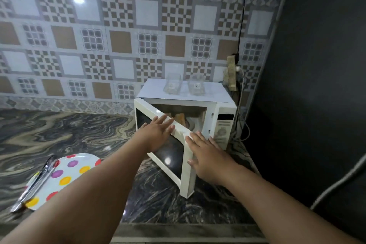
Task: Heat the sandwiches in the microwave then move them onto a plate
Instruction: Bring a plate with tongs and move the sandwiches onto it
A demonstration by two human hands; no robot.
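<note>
A white microwave (221, 105) stands on the marbled counter against the tiled wall, with its door (172, 156) partly open. Through the gap I see toasted sandwiches (179, 118) inside. My left hand (158, 132) lies flat on the door's top edge and glass, fingers spread. Flat against the door's free outer edge rests my right hand (208, 156), fingers apart. Neither hand holds anything. A white plate with coloured dots (73, 170) sits at the lower left of the counter, with metal tongs (33, 184) lying across its left side.
Two clear plastic containers (172, 83) (197, 85) stand on top of the microwave. A black cable (242, 16) runs down the wall to a plug area right of the microwave. A dark wall (316, 65) closes off the right side.
</note>
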